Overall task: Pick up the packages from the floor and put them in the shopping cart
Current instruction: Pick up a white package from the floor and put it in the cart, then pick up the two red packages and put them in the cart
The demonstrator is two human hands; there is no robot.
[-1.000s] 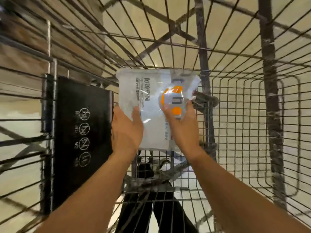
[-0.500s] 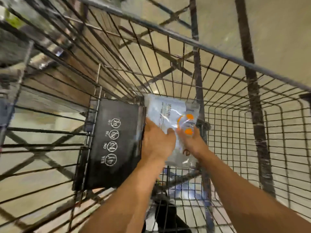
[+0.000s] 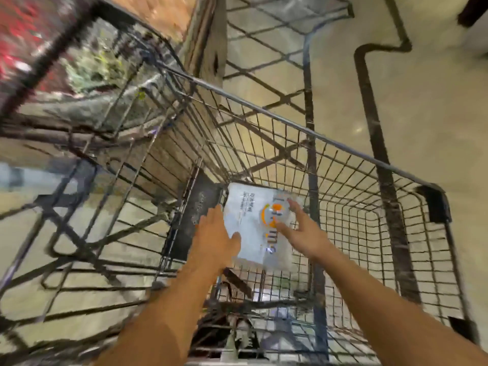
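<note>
Currently logged: one white package (image 3: pixel 260 228) lying on the floor of the shopping cart (image 3: pixel 311 133), between my left hand (image 3: pixel 215 233) and right hand (image 3: pixel 303 231), both spread and released from it; I judge this item delivered, further packages out of sight.

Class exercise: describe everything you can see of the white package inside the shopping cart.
The white package is a flat, glossy plastic pouch with an orange round logo, blurred lettering and small dark print near one edge. It lies inside the wire shopping cart, beside a black panel. The left hand lies at its left edge with fingers straight; the right hand spreads open over its logo side. Actual contact cannot be told.
</note>
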